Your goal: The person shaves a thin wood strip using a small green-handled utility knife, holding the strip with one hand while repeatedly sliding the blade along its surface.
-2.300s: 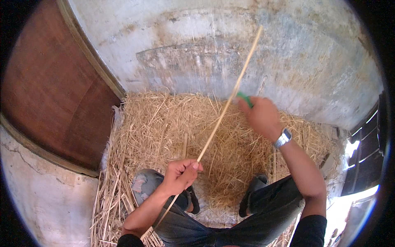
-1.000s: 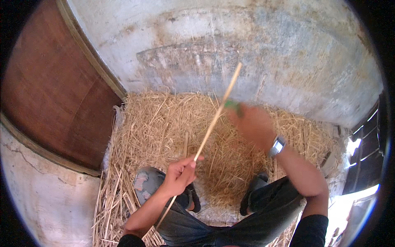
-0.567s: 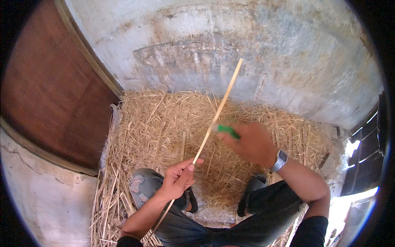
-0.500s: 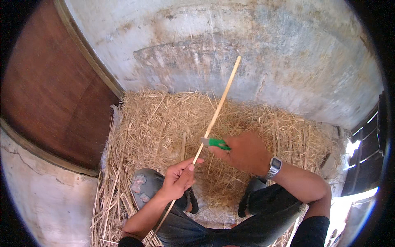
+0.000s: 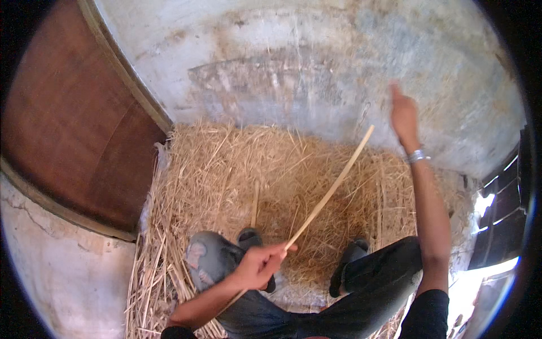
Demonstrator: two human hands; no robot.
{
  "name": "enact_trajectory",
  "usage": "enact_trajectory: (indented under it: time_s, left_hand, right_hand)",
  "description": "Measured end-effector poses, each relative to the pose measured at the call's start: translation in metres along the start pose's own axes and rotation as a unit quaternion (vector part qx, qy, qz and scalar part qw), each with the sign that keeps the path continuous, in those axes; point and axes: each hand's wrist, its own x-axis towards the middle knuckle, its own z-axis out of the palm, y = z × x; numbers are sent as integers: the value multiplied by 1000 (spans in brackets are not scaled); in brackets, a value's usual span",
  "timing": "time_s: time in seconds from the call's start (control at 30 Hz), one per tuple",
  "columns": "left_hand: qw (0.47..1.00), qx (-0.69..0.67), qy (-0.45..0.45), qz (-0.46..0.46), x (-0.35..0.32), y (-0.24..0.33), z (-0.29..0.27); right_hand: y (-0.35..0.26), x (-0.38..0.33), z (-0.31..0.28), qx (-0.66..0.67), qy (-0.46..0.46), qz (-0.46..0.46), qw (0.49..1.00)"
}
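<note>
The left hand (image 5: 257,265) is closing around the lower part of a long pale cane strip (image 5: 327,192), fingers wrapped tight on it just above the knees. The strip is slanting up and to the right over the straw pile (image 5: 226,175), its far tip lying near the grey wall (image 5: 293,68). The right hand (image 5: 403,116) is stretching out high against that wall, well apart from the strip, a metal wristband (image 5: 416,156) showing at the wrist; whether its fingers are spread or holding something I cannot tell. 2 dark sandals (image 5: 350,263) are resting on the straw below.
</note>
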Motion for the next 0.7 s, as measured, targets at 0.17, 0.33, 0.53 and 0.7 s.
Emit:
enact_trajectory:
  time_s: [0.17,0.33,0.53,0.7]
  left_hand:
    - [989,-92,114,-11,20,9,-17]
    - [989,-63,135,-20,18,15,-10]
    - [992,-33,117,17,26,15,1]
    - [994,-68,67,-52,25,30,3]
  right_hand:
    - [-16,-55,1,93,-108,25,989]
    - [-118,-110,15,202,-258,-3,945]
    - [-139,-131,22,189,-345,-4,920]
    - [-128,-125,35,233,-281,58,929]
